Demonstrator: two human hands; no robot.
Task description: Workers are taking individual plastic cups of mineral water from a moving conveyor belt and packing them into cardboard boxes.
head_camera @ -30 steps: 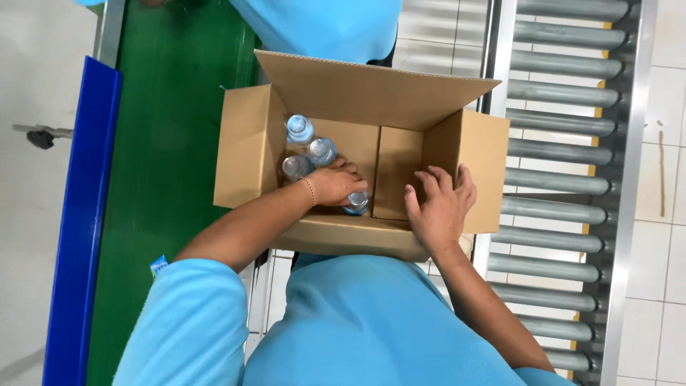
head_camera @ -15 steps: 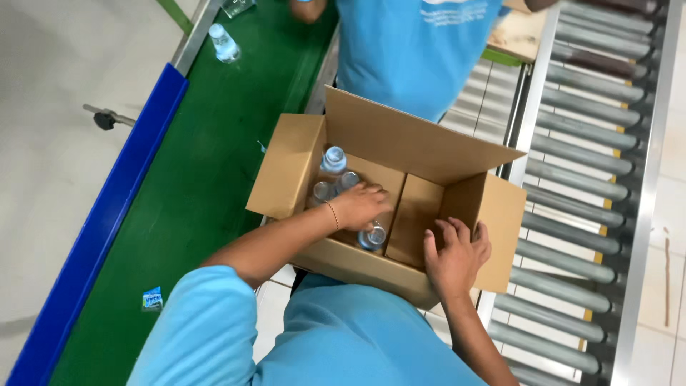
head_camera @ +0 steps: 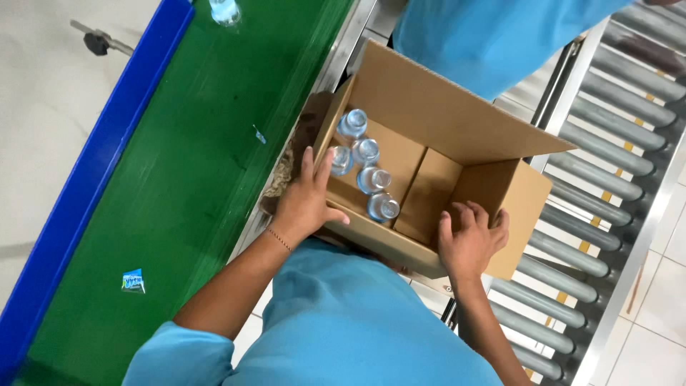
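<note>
We note a green conveyor belt [head_camera: 186, 157] running diagonally along the left, bordered on its outer side by a blue rail [head_camera: 86, 186]. A single clear bottle [head_camera: 224, 10] lies on the belt at the top edge of the view, well apart from everything else. A small blue-and-white scrap of label [head_camera: 133, 280] lies on the belt lower down, and a smaller scrap [head_camera: 260, 135] sits near the belt's inner edge. Beyond the blue rail we see a pale floor [head_camera: 43, 93] with a dark fitting [head_camera: 98, 41] on it. To the right runs a roller conveyor [head_camera: 614, 150] of grey metal rollers. A co-worker in a light blue shirt [head_camera: 493, 36] stands at the top.
</note>
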